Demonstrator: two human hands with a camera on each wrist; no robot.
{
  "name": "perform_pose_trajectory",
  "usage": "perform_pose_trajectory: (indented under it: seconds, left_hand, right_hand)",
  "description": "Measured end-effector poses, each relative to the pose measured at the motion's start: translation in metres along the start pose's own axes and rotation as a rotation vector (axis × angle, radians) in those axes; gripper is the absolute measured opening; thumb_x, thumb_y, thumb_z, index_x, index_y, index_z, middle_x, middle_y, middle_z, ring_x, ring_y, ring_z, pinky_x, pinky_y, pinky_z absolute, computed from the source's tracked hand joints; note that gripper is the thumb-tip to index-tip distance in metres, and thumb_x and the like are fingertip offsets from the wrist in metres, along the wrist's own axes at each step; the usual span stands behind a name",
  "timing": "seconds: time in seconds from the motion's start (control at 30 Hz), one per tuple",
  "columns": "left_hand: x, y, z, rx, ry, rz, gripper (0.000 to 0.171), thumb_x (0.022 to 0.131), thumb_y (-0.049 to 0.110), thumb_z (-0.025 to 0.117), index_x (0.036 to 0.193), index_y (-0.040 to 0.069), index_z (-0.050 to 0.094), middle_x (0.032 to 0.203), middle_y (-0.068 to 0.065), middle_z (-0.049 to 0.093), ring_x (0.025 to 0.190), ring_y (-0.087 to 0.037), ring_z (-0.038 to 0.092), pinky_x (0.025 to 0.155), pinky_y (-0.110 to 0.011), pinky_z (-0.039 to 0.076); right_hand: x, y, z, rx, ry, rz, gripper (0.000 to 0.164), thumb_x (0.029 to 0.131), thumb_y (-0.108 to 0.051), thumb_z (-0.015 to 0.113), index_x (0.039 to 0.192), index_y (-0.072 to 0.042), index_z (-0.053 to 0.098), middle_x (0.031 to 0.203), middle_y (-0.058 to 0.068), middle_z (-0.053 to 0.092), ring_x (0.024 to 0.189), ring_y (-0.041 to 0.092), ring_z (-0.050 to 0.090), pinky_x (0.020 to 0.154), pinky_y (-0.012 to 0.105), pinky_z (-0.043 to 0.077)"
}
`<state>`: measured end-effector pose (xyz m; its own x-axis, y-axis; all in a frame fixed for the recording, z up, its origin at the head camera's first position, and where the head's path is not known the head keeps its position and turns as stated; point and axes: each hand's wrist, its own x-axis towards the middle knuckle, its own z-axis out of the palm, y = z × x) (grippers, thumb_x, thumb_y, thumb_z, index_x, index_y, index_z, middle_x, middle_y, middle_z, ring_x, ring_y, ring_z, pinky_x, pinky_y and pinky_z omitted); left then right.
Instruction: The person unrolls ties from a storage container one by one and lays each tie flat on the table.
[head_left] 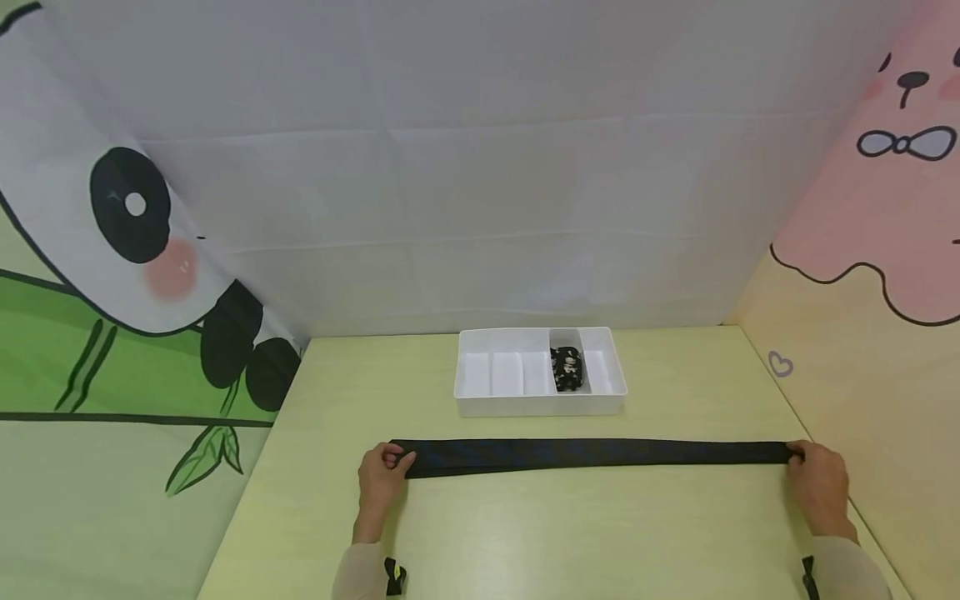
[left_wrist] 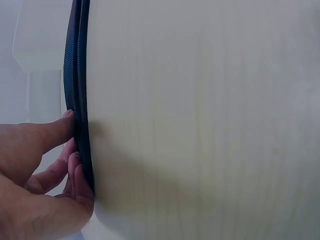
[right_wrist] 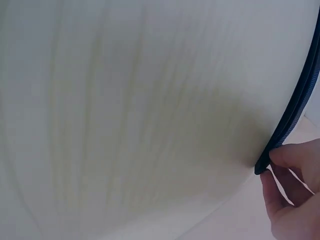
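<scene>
A dark navy necktie (head_left: 585,452) is stretched straight from side to side across the front of the table, doubled into layers and wider at its left end. The left hand (head_left: 381,479) pinches the wide end between thumb and fingers. In the left wrist view the tie's stacked edges (left_wrist: 82,65) show a fine blue ribbed weave. At the far right, the right hand (head_left: 821,487) pinches the narrow end. The right wrist view has thumb and fingers (right_wrist: 295,155) at the tip of the tie (right_wrist: 287,122), close over the tabletop.
A white divided tray (head_left: 540,406) stands behind the tie near the back of the table (head_left: 360,383). One of its compartments holds a rolled black cloth with a light pattern (head_left: 567,368). A white sheet (head_left: 487,183) hangs behind, with printed panels at both sides.
</scene>
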<state>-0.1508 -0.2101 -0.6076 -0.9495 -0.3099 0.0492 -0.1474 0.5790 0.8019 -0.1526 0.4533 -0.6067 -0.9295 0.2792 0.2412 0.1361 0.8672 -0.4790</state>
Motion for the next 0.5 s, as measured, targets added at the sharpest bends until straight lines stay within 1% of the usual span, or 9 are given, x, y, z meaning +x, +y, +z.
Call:
perform_pose_trajectory:
  seconds: [0.13,0.27,0.4,0.5]
  left_hand:
    - [0.0004,-0.0004,0.0024,0.002,-0.003,-0.009,0.022,0.091,0.01,0.079,0.097,-0.006,0.066,0.087,-0.014,0.06,0.08,-0.021,0.055,0.074,-0.036,0.046]
    - [0.0006,-0.0008,0.0044,0.008,0.01,-0.014,0.022,0.091,0.011,0.079,0.096,-0.006,0.067,0.087,-0.014,0.06,0.08,-0.023,0.056,0.074,-0.036,0.046]
    - [0.001,-0.0012,0.0051,0.005,0.027,-0.011,0.022,0.091,0.011,0.079,0.096,-0.006,0.066,0.088,-0.015,0.06,0.081,-0.026,0.057,0.074,-0.037,0.046]
    - [0.0013,-0.002,0.0055,0.001,0.027,-0.01,0.022,0.091,0.011,0.079,0.096,-0.006,0.066,0.089,-0.015,0.06,0.082,-0.027,0.058,0.074,-0.037,0.046]
  right_hand:
    - [-0.001,0.0024,-0.0033,-0.017,-0.021,-0.014,0.02,0.086,0.014,0.052,0.101,0.02,0.065,0.105,0.044,0.062,0.093,0.061,0.059,0.075,0.066,0.045]
    - [-0.0013,0.0035,-0.006,-0.032,-0.047,-0.012,0.019,0.087,0.011,0.055,0.102,0.018,0.064,0.106,0.043,0.062,0.094,0.061,0.059,0.073,0.065,0.046]
    - [-0.0011,0.0037,-0.0083,-0.064,-0.097,-0.029,0.023,0.09,0.004,0.057,0.106,0.019,0.063,0.108,0.043,0.061,0.097,0.062,0.057,0.077,0.065,0.046]
    - [-0.001,0.0031,-0.0096,-0.091,-0.131,-0.05,0.026,0.092,0.001,0.056,0.109,0.02,0.061,0.108,0.043,0.058,0.099,0.063,0.055,0.079,0.066,0.045]
